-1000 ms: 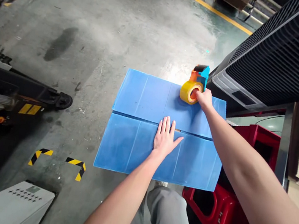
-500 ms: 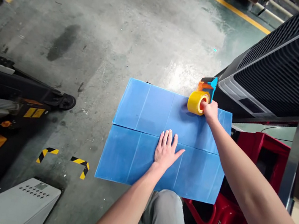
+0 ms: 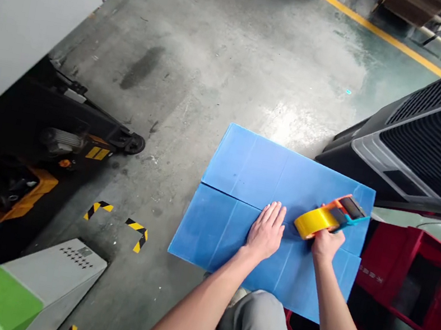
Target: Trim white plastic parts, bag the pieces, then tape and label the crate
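Note:
A blue corrugated box (image 3: pixel 215 218) lies in front of my knees, its two top flaps meeting at a seam that runs across the middle. My left hand (image 3: pixel 266 234) rests flat on the top by the seam, fingers stretched out and holding nothing. To its right, my right hand (image 3: pixel 326 245) is closed around a tape dispenser (image 3: pixel 351 208) loaded with a yellow tape roll (image 3: pixel 316 222). The dispenser is tilted over the right part of the box near the seam. Whether the tape touches the box I cannot tell.
Red plastic bins (image 3: pixel 388 263) stand at the right, below a large black and grey slatted unit (image 3: pixel 413 156). At the left are a dark wheeled machine (image 3: pixel 102 130) and a grey-green cabinet (image 3: pixel 57 267). Striped tape corners (image 3: pixel 140 233) mark the concrete floor (image 3: pixel 208 43).
My right hand has brought the tape dispenser from the box's far edge back toward me, near the seam. My left hand's fingers have drawn together on the box. The view has shifted left.

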### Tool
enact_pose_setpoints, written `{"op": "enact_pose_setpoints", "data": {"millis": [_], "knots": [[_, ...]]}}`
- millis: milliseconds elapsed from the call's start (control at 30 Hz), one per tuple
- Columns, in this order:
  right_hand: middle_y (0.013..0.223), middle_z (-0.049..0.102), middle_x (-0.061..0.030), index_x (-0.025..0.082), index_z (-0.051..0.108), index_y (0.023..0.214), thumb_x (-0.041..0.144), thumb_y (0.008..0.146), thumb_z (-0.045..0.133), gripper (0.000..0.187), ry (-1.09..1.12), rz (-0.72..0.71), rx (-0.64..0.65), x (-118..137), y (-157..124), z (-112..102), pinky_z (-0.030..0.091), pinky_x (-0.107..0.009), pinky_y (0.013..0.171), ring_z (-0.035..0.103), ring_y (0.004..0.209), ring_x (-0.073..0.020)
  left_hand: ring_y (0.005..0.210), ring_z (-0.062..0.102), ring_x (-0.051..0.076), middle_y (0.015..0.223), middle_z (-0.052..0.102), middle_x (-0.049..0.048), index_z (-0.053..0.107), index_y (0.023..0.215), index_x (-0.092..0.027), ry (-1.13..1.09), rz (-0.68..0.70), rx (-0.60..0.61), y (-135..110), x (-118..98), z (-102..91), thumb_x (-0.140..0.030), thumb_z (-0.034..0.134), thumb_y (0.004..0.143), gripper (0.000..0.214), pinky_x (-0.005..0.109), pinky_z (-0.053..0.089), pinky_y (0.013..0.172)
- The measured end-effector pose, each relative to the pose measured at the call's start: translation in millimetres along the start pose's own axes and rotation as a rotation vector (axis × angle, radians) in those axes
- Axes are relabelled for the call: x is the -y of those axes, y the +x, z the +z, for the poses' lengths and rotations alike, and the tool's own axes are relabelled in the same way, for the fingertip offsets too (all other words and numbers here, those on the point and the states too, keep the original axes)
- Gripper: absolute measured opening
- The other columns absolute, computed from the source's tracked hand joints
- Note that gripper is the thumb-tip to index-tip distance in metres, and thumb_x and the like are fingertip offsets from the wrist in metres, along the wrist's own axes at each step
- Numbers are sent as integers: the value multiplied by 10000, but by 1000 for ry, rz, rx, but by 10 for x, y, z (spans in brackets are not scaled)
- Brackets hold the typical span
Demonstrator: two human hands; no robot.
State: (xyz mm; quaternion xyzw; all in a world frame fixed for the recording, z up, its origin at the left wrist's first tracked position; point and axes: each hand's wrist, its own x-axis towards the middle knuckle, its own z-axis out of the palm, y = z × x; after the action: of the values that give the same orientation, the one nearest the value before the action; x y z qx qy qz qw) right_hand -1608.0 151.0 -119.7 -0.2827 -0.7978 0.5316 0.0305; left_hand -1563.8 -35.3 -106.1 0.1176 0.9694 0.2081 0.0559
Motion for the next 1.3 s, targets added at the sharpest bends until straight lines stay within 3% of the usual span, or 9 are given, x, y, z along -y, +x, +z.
{"op": "enact_pose_setpoints", "data": {"millis": [167,367,533,667,833,933,1100,1200,1300], "knots": [[960,730,-62,224,651,913,348,676,565,281,35,-35,-39,-57,60,42,558,-458,949,697,1064,-297,1554,132,222,1661,194,121,237,1569,-60,119,-153,-15,-238,550,-364,-388,291,1039,627,437,213,1282],[640,627,-3,262,576,658,238,591,569,71,-167,-64,2,336,60,-49,557,-402,608,643,650,-264,1550,139,240,1647,219,158,310,1539,-25,144,-123,-9,-323,875,-330,-432,287,1039,646,408,185,1288],[641,666,-1,219,676,731,257,618,691,120,-255,64,521,1231,-65,395,510,-311,532,635,599,-211,1553,119,239,1646,220,173,327,1537,-45,43,-118,-75,-307,833,-320,-469,307,1032,659,408,156,1292],[784,749,-45,198,722,892,343,695,746,245,-45,370,941,1711,-328,810,582,-321,621,698,676,-210,1542,77,345,1648,145,234,417,1501,-99,-27,-216,-167,-321,818,-262,-520,431,988,664,466,215,1262],[859,754,0,219,732,1030,280,722,773,316,82,501,1055,1936,-537,1098,589,-249,743,687,754,-143,1531,205,328,1603,311,237,467,1451,-64,-24,-230,-238,-312,806,-205,-506,453,978,647,479,160,1271],[873,741,17,240,726,1063,274,706,792,364,-24,273,1076,2143,-624,1369,559,-229,680,653,721,-127,1475,358,314,1498,479,247,489,1435,-76,-25,-206,-276,-352,814,-217,-491,435,987,613,481,147,1268],[1046,731,5,296,605,1368,451,705,785,704,-509,-516,1075,2581,-964,2168,510,-299,762,654,878,-184,1500,307,316,1567,386,231,484,1459,-143,-49,-254,-327,-395,807,-205,-509,457,975,608,460,153,1260],[788,691,1,273,699,1257,590,749,696,599,-945,-906,1061,2644,-1235,2734,444,-308,660,602,699,-169,1524,237,329,1599,328,225,520,1437,-138,-28,-271,-333,-371,796,-173,-521,518,944,624,468,107,1269],[639,611,-26,227,785,951,609,754,663,447,-1275,-1053,1111,2520,-1420,3265,406,-320,609,573,653,-185,1518,254,332,1580,371,218,545,1422,-135,-7,-270,-337,-349,793,-146,-527,556,921,636,472,81,1274]]}}
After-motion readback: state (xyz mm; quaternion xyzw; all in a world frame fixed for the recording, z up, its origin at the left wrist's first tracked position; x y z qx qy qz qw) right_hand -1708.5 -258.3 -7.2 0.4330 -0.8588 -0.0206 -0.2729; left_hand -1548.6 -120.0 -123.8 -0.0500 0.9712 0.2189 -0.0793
